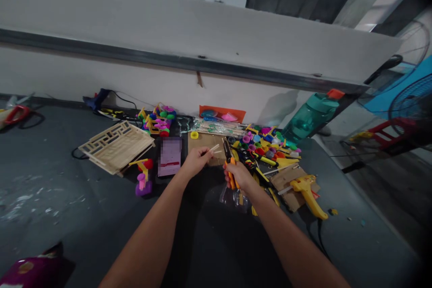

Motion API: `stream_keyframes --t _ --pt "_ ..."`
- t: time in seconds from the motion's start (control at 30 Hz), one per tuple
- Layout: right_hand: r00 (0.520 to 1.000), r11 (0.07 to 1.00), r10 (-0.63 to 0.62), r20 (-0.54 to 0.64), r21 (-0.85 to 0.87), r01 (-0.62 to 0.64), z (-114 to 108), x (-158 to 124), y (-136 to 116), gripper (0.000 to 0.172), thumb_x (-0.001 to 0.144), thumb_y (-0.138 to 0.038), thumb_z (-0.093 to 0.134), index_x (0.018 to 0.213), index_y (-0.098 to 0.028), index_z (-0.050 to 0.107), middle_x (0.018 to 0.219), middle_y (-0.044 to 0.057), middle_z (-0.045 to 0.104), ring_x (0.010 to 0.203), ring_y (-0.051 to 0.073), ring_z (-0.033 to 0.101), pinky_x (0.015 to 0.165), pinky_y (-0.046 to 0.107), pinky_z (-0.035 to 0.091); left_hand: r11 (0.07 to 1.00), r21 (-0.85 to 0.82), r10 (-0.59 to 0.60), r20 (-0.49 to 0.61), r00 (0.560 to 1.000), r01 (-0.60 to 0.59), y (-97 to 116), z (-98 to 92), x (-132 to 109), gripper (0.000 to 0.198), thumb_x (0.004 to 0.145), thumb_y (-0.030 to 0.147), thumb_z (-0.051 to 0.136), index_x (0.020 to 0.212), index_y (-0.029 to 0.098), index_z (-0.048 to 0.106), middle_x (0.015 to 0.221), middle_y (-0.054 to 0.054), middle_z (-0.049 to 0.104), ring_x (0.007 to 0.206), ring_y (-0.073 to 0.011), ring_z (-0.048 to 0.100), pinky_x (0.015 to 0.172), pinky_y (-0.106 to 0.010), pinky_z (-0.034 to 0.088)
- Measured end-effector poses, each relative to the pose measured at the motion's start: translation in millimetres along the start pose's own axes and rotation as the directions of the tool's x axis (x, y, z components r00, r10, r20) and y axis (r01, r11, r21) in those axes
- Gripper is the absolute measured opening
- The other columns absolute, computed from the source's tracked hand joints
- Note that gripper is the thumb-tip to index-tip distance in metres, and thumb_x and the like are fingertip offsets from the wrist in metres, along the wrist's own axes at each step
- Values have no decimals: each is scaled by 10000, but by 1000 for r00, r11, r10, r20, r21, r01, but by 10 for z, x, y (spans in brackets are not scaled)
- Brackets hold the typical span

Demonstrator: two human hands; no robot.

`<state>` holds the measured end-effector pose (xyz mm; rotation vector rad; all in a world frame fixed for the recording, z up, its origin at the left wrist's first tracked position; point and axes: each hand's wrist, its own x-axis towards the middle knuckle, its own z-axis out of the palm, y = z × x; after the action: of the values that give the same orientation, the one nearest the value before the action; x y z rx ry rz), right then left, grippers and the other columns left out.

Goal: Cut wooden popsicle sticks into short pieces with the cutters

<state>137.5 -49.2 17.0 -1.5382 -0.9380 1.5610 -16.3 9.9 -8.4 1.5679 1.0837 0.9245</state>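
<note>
Wooden stick (213, 148) pinched in the left hand (195, 160), its tip just beside cutters (228, 153) gripped by the right hand (239, 175).

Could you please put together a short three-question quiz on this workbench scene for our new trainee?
1. True or false: the right hand grips orange-handled pliers.
2. What does the left hand hold? A) thin wooden sticks B) a spoon C) a marker pen
3. Fill in: the yellow glue gun lies to the ____ of the right hand.
Key: 1 true; 2 A; 3 right.
</note>
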Motion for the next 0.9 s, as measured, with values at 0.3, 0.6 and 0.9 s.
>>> stream_keyframes --t 0.3,0.6,0.9 --pt "995 998 -56 78 -11 57 -32 -36 -37 170 599 -281 482 743 -193 457 521 -65 438 415 83 417 392 211 364 967 -255 -21 9 1000 23 116 -57 -31 315 727 435 566 634 136 537 458 58 399 391 -38 310 393 -173 192" --pt "785 380 -588 -194 -923 57 -18 -14 113 450 679 -361 556 1054 -117 504 981 172 544 945 299 491 821 419 351 972 -216 -97 -9 995 92 128 -40 -38 342 745 448 521 608 135 539 421 58 390 363 -36 295 381 -181 178" --pt "662 292 -748 41 -875 385 -8 -104 27 319 835 -341 443 1087 -190 565 1092 103 575 1051 246 442 928 382 284 967 -248 -66 -2 998 63 92 126 -1 360 757 469 502 659 127 555 439 59 407 382 -37 317 397 -174 221"
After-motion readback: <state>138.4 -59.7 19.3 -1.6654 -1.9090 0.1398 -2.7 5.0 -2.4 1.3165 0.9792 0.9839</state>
